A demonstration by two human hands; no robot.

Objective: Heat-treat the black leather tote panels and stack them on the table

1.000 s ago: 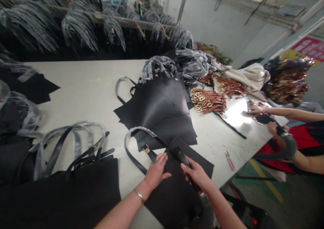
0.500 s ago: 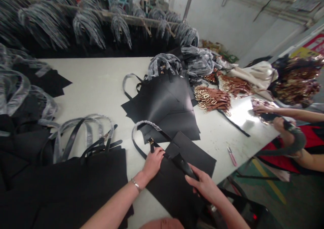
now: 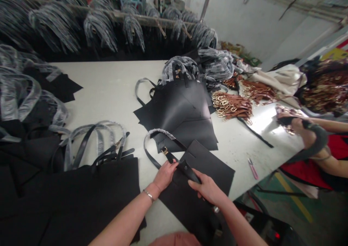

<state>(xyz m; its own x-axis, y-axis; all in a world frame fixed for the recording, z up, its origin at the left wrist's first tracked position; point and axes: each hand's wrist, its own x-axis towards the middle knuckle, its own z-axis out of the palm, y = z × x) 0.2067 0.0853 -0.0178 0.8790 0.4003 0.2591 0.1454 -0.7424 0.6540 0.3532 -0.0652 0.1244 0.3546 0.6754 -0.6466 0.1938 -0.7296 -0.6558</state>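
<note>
My left hand is closed in a pinch on a short black strap with a gold buckle, at the top edge of a black leather bag panel. A looped bag handle, partly wrapped in clear plastic, arches beyond my fingers. My right hand is wrapped round a black hand-held tool with a long nozzle-like front. The tool's tip lies close to my left fingertips, over the strap area; whether it touches is unclear. Another black panel lies just to the right.
More black panels with handles are piled ahead, and a stack of black bag pieces lies left. Brown straps with gold clasps sit to the right. Pink-handled snips lie near the table edge. A co-worker's hand is at far right.
My right hand has moved left and slightly up, bringing the tool's tip closer to my left fingers. My left hand keeps its pinch on the strap. The view has shifted slightly.
</note>
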